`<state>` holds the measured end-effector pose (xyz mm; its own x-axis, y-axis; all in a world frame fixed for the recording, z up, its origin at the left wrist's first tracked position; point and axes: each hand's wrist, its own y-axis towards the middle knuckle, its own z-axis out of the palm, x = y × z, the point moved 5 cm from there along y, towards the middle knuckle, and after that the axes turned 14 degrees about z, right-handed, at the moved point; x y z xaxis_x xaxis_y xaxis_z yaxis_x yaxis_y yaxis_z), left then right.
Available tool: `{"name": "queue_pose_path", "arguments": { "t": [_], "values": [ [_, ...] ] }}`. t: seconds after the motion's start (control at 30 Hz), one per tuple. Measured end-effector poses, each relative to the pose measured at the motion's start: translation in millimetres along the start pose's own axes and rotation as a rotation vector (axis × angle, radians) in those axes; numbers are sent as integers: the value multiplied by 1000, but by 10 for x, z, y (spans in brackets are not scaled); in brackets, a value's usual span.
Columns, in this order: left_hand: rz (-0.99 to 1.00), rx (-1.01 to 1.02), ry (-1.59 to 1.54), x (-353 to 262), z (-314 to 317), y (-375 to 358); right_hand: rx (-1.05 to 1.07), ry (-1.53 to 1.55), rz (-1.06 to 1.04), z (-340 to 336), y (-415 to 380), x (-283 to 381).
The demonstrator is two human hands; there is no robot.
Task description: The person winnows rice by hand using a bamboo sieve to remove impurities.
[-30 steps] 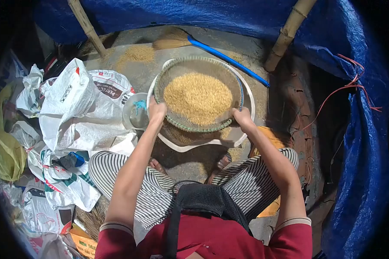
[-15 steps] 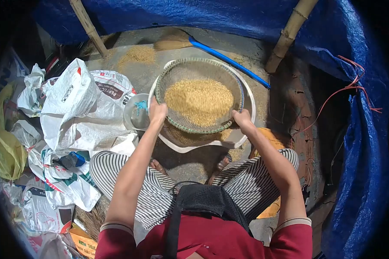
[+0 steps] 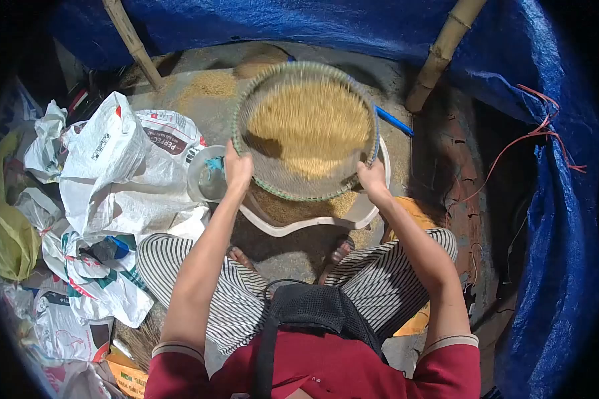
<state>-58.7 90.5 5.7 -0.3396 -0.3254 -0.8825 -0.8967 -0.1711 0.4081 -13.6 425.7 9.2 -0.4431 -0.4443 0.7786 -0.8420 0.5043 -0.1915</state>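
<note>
I have both hands clamped on the woven sieve (image 3: 306,130): my left hand (image 3: 237,166) on its near-left rim, my right hand (image 3: 373,178) on its near-right rim; it hangs above the white basin (image 3: 326,218), tilted, the golden grain (image 3: 309,123) blurred across its mesh; some sifted matter already lies in the basin, yet most grain sits in the sieve, so I judge much sifting is left; white sacks (image 3: 123,166) lie at left.
</note>
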Motion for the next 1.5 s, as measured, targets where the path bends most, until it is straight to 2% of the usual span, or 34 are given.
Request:
{"name": "queue_pose_path", "arguments": {
  "t": [0.03, 0.1, 0.17, 0.3, 0.4, 0.43, 0.5, 0.53, 0.57, 0.6, 0.63, 0.7, 0.77, 0.83, 0.9, 0.93, 0.97, 1.03, 1.07, 1.13, 1.17, 1.2, 1.27, 1.3, 1.37, 1.4, 1.5],
  "values": [
    [-1, -3, 4, -9, 3, -26, 5, 0, -2, -15, -37, 25],
    [-282, 22, -8, 93, 57, -150, 147, -59, 201, -23, -159, -13],
    [-260, 13, -9, 163, 76, -144, 205, -7, 259, -50, -263, 68],
    [-250, 4, 47, -168, -37, 25, 178, 67, 140, -77, -194, 123],
    [80, -69, -112, -674, -169, 161, 12, 149, -175, -203, -272, 419],
    [78, -73, -107, -722, -174, 152, 20, 148, -177, -182, -280, 417],
    [143, -211, -196, -811, -226, 128, -79, 175, -308, -219, -350, 463],
    [144, -211, -197, -730, -221, 147, -85, 167, -238, -204, -304, 415],
    [83, -121, -156, -530, -161, 155, -89, 164, -235, -188, -263, 366],
    [22, -33, -114, -333, -85, 126, -29, 113, -104, -120, -174, 247],
    [26, -34, -118, -175, -25, 88, 31, 64, 21, -44, -81, 115],
    [-160, 8, 83, 124, 46, -8, 86, 28, 62, 26, -11, -70],
    [-219, 56, 67, 252, 78, -96, 234, -61, 308, 71, -77, -191],
    [-342, 97, 129, 317, 79, -152, 256, -94, 334, 58, -98, -177],
    [-325, 66, 27, 146, 63, -104, 252, 22, 216, 47, -87, -128],
    [-300, 25, -75, -19, 33, -46, 174, 17, 135, 15, -71, -55],
    [-297, 24, -76, -128, 4, -2, 173, 18, 133, 4, -65, -19],
    [-35, -66, -79, -403, -84, 99, -59, -10, -128, -144, -103, 221],
    [-37, -67, -78, -457, -74, 100, -103, 118, -279, -166, -153, 310],
    [171, -218, -214, -621, -130, 93, -101, 164, -264, -165, -165, 317],
    [172, -222, -209, -576, -140, 85, -101, 212, -252, -157, -171, 323],
    [113, -156, -122, -456, -94, 85, -98, 215, -257, -114, -128, 270],
    [3, -40, 33, -145, 8, 58, 50, 144, 27, 52, 42, -52],
    [6, -46, 30, 20, 44, 28, 49, 142, 20, 37, 41, -55],
    [-263, 8, 14, 396, 104, -121, 151, -41, 211, 106, -19, -216],
    [-313, -3, 79, 391, 82, -165, 201, -78, 282, 106, -39, -235],
    [-395, 102, 10, 364, 81, -164, 207, -81, 305, 122, -45, -263]
  ]
}}
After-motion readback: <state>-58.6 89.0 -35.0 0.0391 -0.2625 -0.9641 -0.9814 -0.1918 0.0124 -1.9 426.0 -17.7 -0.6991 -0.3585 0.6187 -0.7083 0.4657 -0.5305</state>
